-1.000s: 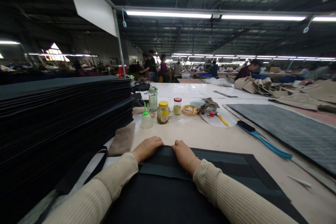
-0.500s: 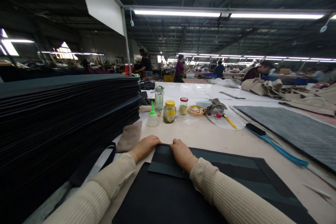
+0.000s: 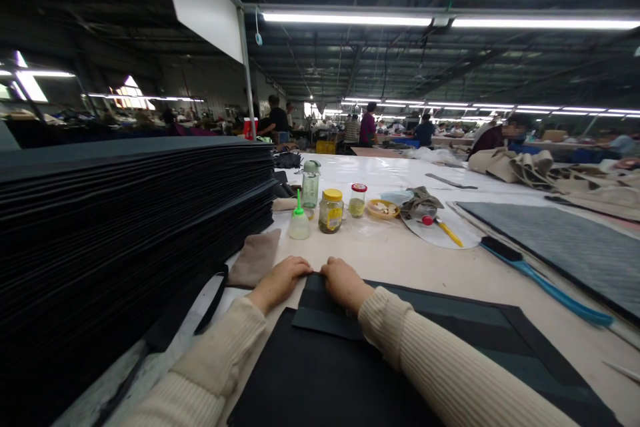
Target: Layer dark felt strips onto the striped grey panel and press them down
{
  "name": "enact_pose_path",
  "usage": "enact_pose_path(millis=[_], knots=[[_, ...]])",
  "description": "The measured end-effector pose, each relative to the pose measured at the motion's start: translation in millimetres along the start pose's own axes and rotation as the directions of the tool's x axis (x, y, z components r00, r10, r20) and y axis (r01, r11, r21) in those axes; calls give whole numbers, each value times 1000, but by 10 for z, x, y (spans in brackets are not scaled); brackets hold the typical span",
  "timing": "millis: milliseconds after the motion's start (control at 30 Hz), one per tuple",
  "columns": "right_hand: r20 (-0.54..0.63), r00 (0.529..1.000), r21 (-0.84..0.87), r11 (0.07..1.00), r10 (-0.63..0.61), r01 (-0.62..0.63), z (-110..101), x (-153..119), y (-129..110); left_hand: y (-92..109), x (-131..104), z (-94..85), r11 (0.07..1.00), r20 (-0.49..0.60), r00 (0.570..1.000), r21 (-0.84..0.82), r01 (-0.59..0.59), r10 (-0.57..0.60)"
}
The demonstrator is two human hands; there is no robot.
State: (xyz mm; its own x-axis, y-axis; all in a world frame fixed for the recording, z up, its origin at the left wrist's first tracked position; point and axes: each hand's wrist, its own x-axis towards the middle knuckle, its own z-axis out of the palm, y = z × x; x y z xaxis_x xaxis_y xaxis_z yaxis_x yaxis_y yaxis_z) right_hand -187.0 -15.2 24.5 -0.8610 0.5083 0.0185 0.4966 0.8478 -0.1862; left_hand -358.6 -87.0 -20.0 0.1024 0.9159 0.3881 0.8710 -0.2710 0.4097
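Observation:
A dark panel (image 3: 445, 323) with greenish-grey and black bands lies on the table, partly over a plain black sheet (image 3: 320, 377). At its far left corner, my left hand (image 3: 281, 283) has its fingers closed on the edge. My right hand (image 3: 345, 285) grips the same far edge slightly to the right, fingers curled and thumb side toward the left hand. A small gap separates the hands. Both fingertips are partly hidden, and my right sleeve covers some of the panel.
A tall stack of dark sheets (image 3: 125, 213) rises at left, beside a brown cloth piece (image 3: 255, 259). Beyond my hands stand a green-tipped bottle (image 3: 299, 223), a yellow-lidded jar (image 3: 331, 212) and a red-lidded jar (image 3: 358, 201). A blue-handled brush (image 3: 560, 293) lies at right.
The view has shifted slightly, so the table things appear further right. My right hand's fingers sit a little closer to the panel's left corner. Both hands stay at the far edge.

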Motion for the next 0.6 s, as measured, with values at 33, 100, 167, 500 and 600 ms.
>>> enact_pose_path(millis=[33,100,167,500,600], knots=[[-1,1000,14,1000,21,-21,-10,28,36,-20,-11,-1,999,-30,999,-30,41,-42],[-7,998,48,997,62,-62,-17,76,104,-43,-22,-3,993,-77,991,-54,107,-111],[-12,996,93,992,90,-88,-1,100,151,-31,-17,-7,989,-101,984,-55,140,-145],[-49,999,303,953,7,8,20,-108,368,232,50,-83,1000,19,1000,-6,9,-9],[-48,999,322,947,11,5,-149,-509,845,229,32,-151,998,-80,996,-54,46,-50]])
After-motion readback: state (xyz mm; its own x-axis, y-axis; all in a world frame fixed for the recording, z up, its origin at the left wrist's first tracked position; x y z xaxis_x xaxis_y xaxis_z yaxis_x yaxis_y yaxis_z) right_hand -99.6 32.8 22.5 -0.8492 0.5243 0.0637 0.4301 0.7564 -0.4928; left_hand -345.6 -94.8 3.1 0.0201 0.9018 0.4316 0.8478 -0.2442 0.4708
